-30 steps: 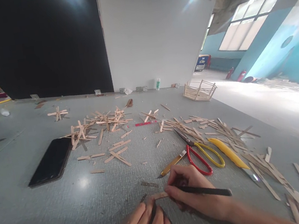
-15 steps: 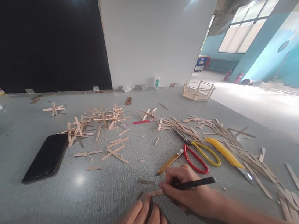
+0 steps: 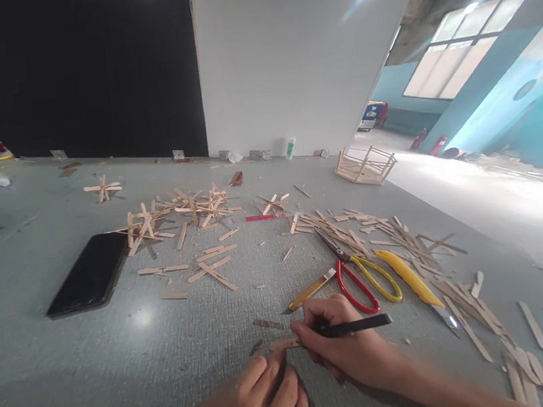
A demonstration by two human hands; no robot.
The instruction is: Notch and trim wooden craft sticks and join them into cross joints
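Note:
At the bottom centre my left hand [image 3: 266,399] presses its fingertips on a short wooden craft stick [image 3: 285,344] lying on the grey table. My right hand [image 3: 337,332] is closed around a black pen [image 3: 362,325], its fingers at the stick's right end. The pen's tip is hidden behind the fingers. Just beyond that hand lie a gold craft knife [image 3: 311,290] and scissors [image 3: 344,257] with one red and one yellow handle. A yellow utility knife [image 3: 411,278] rests to the right, blade toward me.
Loose craft sticks [image 3: 471,296] spread along the right side. Stick pieces joined in crosses [image 3: 196,207] heap up farther back. A black phone [image 3: 89,273] lies at left. A glue stick [image 3: 291,148] and a hexagonal stick frame [image 3: 366,166] stand near the white board [image 3: 292,59].
The view has shifted slightly, so the table things sit a little farther right. Both hands stay at the stick, with the pen still in my right hand.

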